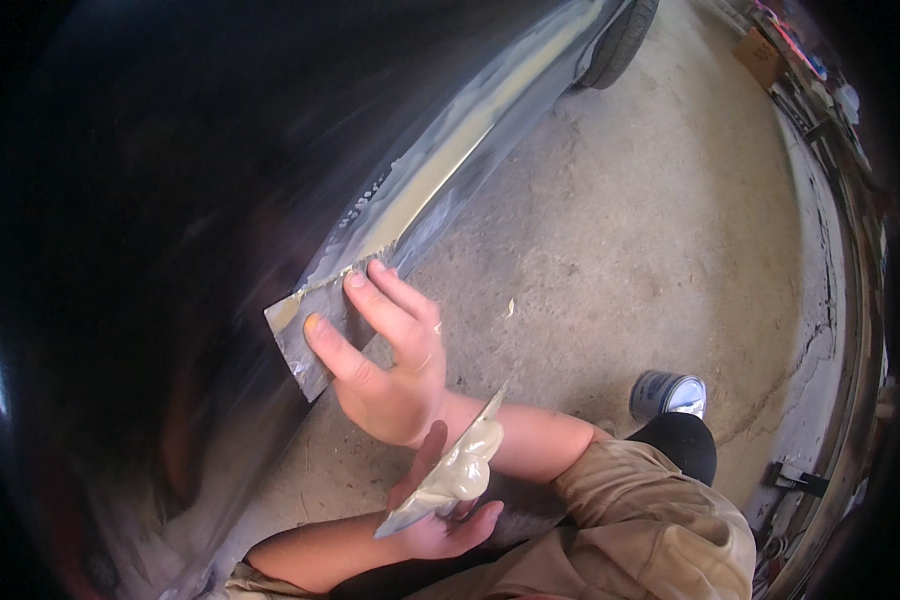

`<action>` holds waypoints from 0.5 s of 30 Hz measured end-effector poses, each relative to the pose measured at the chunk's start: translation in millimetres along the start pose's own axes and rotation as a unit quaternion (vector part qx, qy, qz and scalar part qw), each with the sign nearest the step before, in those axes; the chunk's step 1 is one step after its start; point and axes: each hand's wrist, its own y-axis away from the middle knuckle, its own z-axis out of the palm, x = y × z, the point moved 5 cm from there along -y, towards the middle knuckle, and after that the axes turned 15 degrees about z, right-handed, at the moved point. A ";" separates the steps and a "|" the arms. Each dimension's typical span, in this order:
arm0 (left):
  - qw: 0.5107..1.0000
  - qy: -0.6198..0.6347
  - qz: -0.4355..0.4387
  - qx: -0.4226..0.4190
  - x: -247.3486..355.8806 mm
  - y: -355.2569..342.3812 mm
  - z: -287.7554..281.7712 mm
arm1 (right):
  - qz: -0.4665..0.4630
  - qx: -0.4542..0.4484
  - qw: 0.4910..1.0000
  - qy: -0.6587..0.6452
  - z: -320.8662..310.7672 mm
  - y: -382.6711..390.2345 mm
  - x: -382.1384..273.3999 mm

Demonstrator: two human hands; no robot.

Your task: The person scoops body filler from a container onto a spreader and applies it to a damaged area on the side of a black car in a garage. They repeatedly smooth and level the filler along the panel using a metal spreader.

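Observation:
My right hand [398, 385] presses a flat grey spreader [315, 355] against the lower edge of a dark car body [200, 190], fingers laid along its face and the thumb side hidden. From the spreader's edge a smooth strip of cream body filler [440, 178] runs along the sill toward the wheel. Below that, my left hand [445, 538] grips a thin flat plate [392, 521] from beneath, tilted, bearing a thick glossy lump of filler [467, 462]. Smears of filler show on my right fingers.
On the concrete floor [610, 250] a metal tin [655, 395] stands beside my knee. A car tyre [625, 45] is at the far end of the sill. Along the right wall lie long boards [845, 400] and a cardboard box [758, 58].

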 end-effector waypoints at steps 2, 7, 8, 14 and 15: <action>1.000 -0.004 -0.007 -0.005 -1.6 0.7 -0.1 | 0.004 -0.022 1.000 -0.014 4.0 7.7 -1.2; 0.999 0.040 -0.012 0.020 -2.3 -1.7 -2.0 | -0.004 -0.053 0.998 -0.026 5.4 24.0 -1.1; 0.999 0.037 -0.001 0.018 -1.4 -2.9 -2.0 | -0.019 -0.082 0.996 -0.026 5.5 26.9 -1.2; 0.990 0.124 0.042 0.057 -2.8 -10.8 -6.5 | -0.086 -0.306 0.947 -0.037 -16.4 39.6 17.2; 0.990 0.122 0.048 0.046 -2.4 -12.9 -6.2 | -0.116 -0.315 0.942 -0.019 -22.6 37.6 22.8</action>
